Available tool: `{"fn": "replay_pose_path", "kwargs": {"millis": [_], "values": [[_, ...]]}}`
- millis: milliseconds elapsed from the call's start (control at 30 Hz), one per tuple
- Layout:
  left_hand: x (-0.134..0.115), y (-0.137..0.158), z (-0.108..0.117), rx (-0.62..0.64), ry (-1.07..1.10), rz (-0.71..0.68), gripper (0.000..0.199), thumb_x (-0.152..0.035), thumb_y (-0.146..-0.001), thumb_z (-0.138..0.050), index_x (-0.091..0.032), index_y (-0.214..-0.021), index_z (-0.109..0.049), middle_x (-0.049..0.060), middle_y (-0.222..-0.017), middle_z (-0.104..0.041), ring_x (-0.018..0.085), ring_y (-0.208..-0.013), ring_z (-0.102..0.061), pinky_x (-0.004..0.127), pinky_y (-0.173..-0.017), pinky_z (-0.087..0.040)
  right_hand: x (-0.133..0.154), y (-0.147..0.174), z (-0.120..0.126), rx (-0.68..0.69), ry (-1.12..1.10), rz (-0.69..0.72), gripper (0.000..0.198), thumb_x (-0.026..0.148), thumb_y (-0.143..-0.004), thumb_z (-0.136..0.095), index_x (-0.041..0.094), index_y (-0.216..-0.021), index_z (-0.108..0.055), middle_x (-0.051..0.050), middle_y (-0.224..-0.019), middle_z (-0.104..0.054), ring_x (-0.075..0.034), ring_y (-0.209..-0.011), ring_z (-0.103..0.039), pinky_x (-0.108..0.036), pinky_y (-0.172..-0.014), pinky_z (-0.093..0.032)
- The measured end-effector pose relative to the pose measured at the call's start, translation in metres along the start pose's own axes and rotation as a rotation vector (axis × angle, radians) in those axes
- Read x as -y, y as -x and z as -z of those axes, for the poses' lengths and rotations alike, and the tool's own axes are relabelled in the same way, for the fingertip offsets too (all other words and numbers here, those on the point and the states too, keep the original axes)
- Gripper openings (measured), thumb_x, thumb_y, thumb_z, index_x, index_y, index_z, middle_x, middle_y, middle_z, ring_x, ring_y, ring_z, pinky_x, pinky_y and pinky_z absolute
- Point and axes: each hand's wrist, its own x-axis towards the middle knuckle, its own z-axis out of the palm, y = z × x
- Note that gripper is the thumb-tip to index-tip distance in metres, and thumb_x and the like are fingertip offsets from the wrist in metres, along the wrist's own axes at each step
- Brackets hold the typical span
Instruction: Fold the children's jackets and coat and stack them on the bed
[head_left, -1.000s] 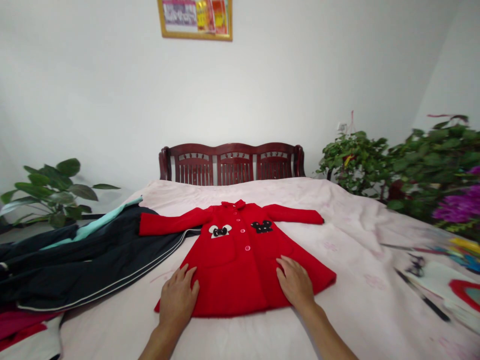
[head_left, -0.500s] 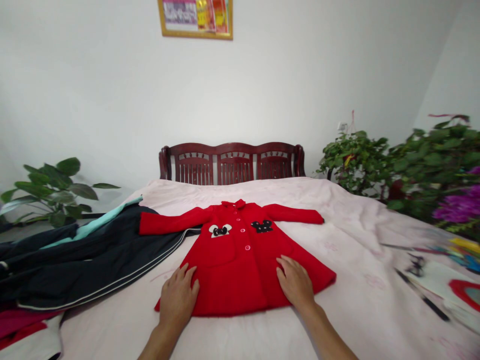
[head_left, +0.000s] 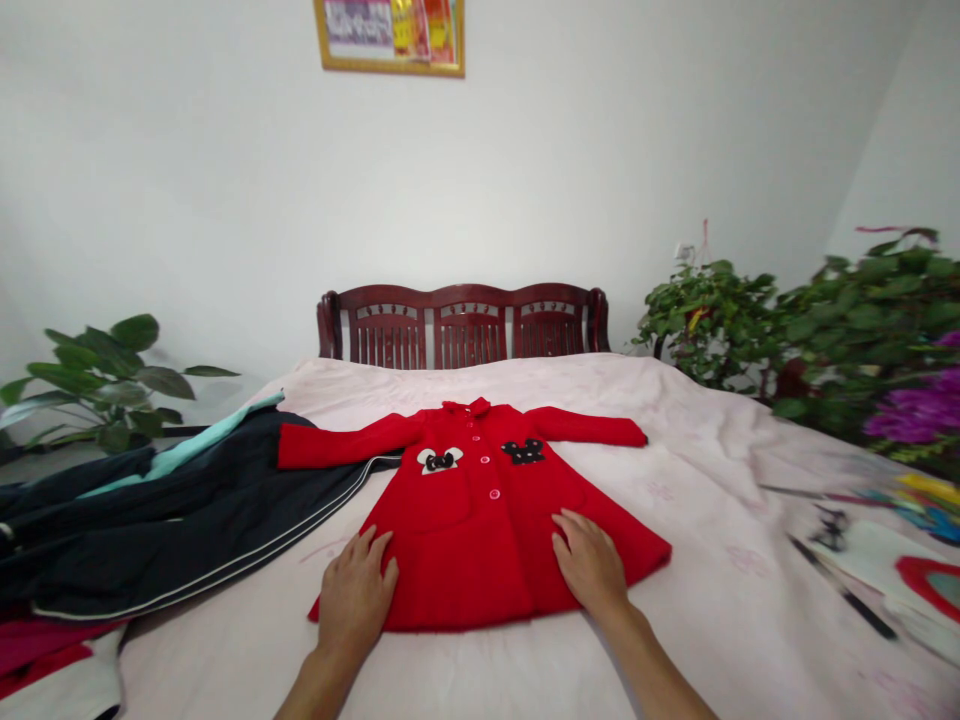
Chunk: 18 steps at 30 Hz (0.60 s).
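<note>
A red button-front coat (head_left: 480, 540) lies spread on the bed, collar toward the headboard and both sleeves stretched out sideways. A white mouse-shaped patch (head_left: 439, 461) with a dark bow and a black mouse-shaped patch (head_left: 523, 452) decorate its front. Flat on the lower left side of the coat rests my left hand (head_left: 356, 580), fingers extended. My right hand (head_left: 591, 562) lies on the lower right side near the hem, fingers likewise stretched out. Neither hand grips the cloth. The coat's left-hand sleeve overlaps dark clothing.
Dark clothing with white piping (head_left: 195, 530) is heaped at left, beside red and white cloth (head_left: 67, 670). A black pen-like stick (head_left: 844, 588) and a red-rimmed object (head_left: 930, 585) lie at right on the pale bedsheet (head_left: 720, 620). Plants (head_left: 705, 320) flank the bed; a wooden headboard (head_left: 465, 325) stands behind.
</note>
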Motion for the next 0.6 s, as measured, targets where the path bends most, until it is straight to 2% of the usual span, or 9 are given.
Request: {"fn": "replay_pose_path", "kwargs": {"millis": [600], "values": [[-0.0005, -0.0006, 0.0002, 0.005, 0.000, 0.000, 0.044, -0.027, -0.094, -0.044, -0.019, -0.133, -0.063, 0.009, -0.141, -0.059, 0.025, -0.129, -0.053, 0.040, -0.107, -0.041, 0.0016, 0.0000, 0.0030, 0.010, -0.006, -0.013, 0.042, 0.025, -0.094, -0.043, 0.015, -0.128, -0.066, -0.011, -0.137, -0.062, -0.024, -0.129, -0.055, -0.039, -0.110, -0.039]]}}
